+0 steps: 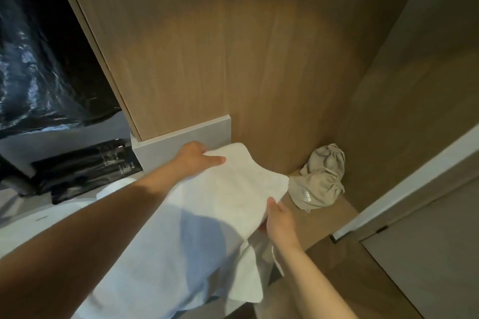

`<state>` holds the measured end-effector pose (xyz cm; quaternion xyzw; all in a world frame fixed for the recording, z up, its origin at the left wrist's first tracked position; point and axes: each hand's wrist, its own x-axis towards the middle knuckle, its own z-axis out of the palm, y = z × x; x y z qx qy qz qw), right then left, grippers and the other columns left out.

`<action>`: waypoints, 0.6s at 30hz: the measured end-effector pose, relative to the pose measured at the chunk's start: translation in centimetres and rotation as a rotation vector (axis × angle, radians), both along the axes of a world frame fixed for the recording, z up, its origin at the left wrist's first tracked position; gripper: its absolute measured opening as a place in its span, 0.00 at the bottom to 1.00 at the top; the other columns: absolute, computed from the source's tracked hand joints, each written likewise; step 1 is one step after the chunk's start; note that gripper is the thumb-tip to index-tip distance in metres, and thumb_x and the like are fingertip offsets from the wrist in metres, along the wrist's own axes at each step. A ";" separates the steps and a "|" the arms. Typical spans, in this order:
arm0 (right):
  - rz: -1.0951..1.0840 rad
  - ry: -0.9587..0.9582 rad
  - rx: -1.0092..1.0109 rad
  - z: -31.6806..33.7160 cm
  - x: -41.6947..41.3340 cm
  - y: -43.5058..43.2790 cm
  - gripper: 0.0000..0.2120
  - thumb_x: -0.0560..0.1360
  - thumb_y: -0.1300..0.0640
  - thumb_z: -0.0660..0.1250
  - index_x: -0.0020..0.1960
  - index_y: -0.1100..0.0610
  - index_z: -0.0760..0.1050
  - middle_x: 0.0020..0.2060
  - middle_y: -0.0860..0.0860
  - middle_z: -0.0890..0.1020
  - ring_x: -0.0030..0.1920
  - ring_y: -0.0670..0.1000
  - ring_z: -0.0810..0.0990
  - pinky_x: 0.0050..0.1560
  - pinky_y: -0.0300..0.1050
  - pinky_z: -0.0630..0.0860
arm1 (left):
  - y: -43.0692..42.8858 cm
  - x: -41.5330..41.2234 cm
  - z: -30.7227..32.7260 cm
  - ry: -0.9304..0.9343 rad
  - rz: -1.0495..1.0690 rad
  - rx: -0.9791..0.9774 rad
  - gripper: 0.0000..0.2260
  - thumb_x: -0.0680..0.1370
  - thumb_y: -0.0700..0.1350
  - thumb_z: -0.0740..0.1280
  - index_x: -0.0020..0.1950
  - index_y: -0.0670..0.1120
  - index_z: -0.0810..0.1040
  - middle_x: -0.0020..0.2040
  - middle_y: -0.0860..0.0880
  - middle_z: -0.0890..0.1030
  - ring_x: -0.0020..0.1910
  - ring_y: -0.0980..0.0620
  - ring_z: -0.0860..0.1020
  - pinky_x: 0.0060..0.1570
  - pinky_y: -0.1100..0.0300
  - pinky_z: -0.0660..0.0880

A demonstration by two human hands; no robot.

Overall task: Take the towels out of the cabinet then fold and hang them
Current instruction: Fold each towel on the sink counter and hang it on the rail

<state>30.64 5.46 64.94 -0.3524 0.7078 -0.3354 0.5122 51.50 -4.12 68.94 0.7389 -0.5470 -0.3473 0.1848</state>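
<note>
Currently I have both hands on the white towel (233, 189), held at the centre of the frame, its lower part hanging toward the bottom edge. My left hand (198, 159) pinches the towel's far left corner, thumb on top, the fingers hidden under the cloth. My right hand (280, 217) grips the right edge, thumb above and fingers curled beneath. Just right of the towel, two beige drawstring bags (321, 179) lie on a wooden shelf (334, 217) in the corner of the wooden cabinet (207, 46). Shiny black plastic (39, 72) fills the upper left, and a grey door panel (427, 267) stands at lower right.
</note>
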 end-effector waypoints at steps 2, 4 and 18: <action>-0.073 -0.079 -0.069 1.8 -0.1 0.8 0.15 0.83 0.53 0.54 0.49 0.54 0.78 0.48 0.52 0.83 0.51 0.53 0.80 0.52 0.50 0.76 | 0.5 0.5 3.2 0.268 -0.064 0.187 0.18 0.70 0.57 0.75 0.49 0.44 0.80 0.48 0.49 0.83 0.47 0.50 0.82 0.46 0.59 0.76; -0.140 -0.163 -0.123 3.9 -0.3 1.7 0.15 0.84 0.51 0.54 0.49 0.51 0.78 0.45 0.49 0.84 0.49 0.50 0.81 0.49 0.46 0.76 | 1.6 0.6 6.5 0.519 -0.179 0.367 0.17 0.74 0.53 0.71 0.57 0.43 0.81 0.52 0.45 0.85 0.51 0.45 0.83 0.58 0.51 0.77; -0.686 0.095 -0.742 18.7 -8.0 10.4 0.20 0.83 0.49 0.52 0.36 0.56 0.69 0.27 0.43 0.72 0.28 0.41 0.70 0.33 0.42 0.68 | 9.8 -11.0 19.0 0.820 -0.584 -0.156 0.08 0.75 0.51 0.72 0.47 0.48 0.85 0.47 0.44 0.86 0.45 0.44 0.85 0.40 0.55 0.80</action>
